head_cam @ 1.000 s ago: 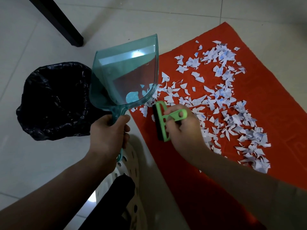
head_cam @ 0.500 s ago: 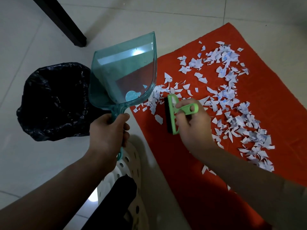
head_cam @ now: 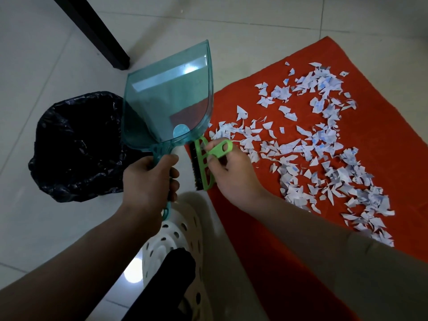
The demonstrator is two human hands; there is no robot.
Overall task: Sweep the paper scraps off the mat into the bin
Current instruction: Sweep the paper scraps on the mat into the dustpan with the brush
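A red mat (head_cam: 266, 228) lies on the tiled floor, strewn with many white paper scraps (head_cam: 319, 147) from its middle to its right side. My left hand (head_cam: 148, 181) grips the handle of a clear teal dustpan (head_cam: 169, 107), held raised and tilted over the mat's left edge. My right hand (head_cam: 231, 174) holds a green hand brush (head_cam: 203, 163) with black bristles at the mat's left edge, just below the dustpan's base. A bin lined with a black bag (head_cam: 76, 147) stands on the floor left of the dustpan. I see no scraps inside the pan.
A black furniture leg (head_cam: 97, 33) slants down to the floor beyond the bin. A white perforated slipper (head_cam: 171, 246) with a dark-socked foot sits at the bottom centre, close to the mat's left edge. Pale tiles surround the mat.
My right hand has drawn the brush left, from among the scraps to the mat's left edge under the dustpan. The dustpan has shifted slightly to the right over the mat's edge.
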